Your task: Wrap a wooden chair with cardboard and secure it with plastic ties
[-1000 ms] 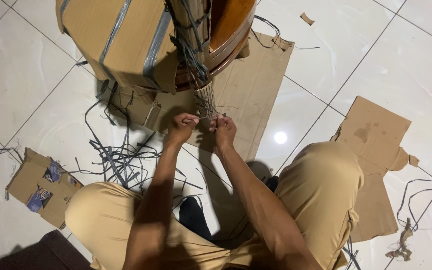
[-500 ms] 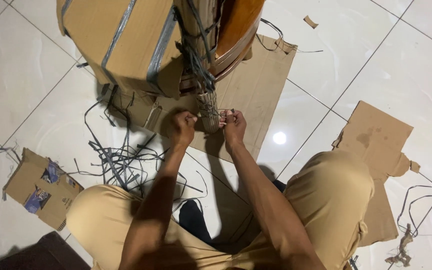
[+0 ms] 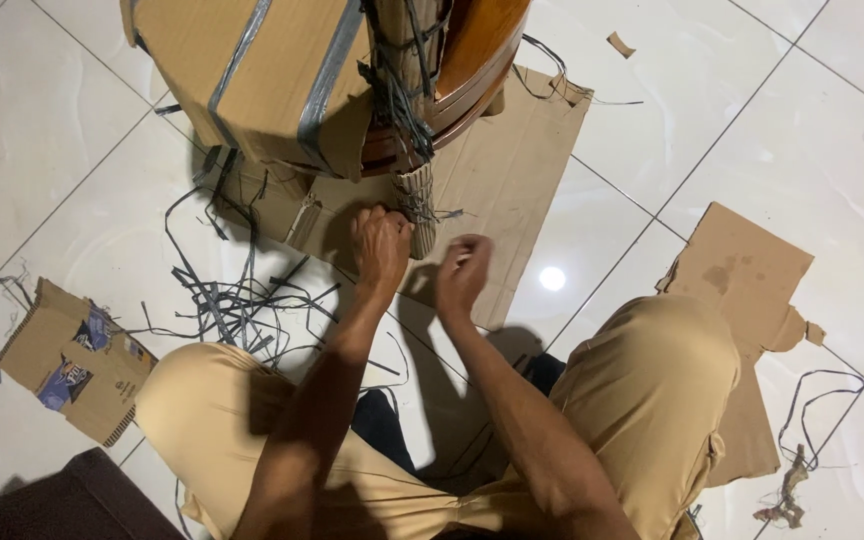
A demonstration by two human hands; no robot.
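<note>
A round wooden furniture piece (image 3: pixel 477 45) stands on a flat cardboard sheet (image 3: pixel 512 190), partly wrapped in taped cardboard (image 3: pixel 252 70). Its leg (image 3: pixel 417 205) is sleeved in corrugated cardboard and bound with dark straps (image 3: pixel 402 90). My left hand (image 3: pixel 382 245) grips the lower end of this wrapped leg from the left. My right hand (image 3: pixel 462 272) hovers just below and right of the leg, apart from it. Its fingers are curled closed, and I cannot make out anything in them.
I sit on a white tiled floor with my tan-trousered knees (image 3: pixel 652 380) spread. Cut dark straps (image 3: pixel 232 295) litter the floor at left. A torn cardboard scrap (image 3: pixel 72 360) lies at lower left and another cardboard piece (image 3: pixel 742 270) at right. A strap tangle (image 3: pixel 792 490) lies at lower right.
Both hands were together at the wrapped leg's end. My right hand has since pulled back toward me and off the leg, while my left hand stays on it.
</note>
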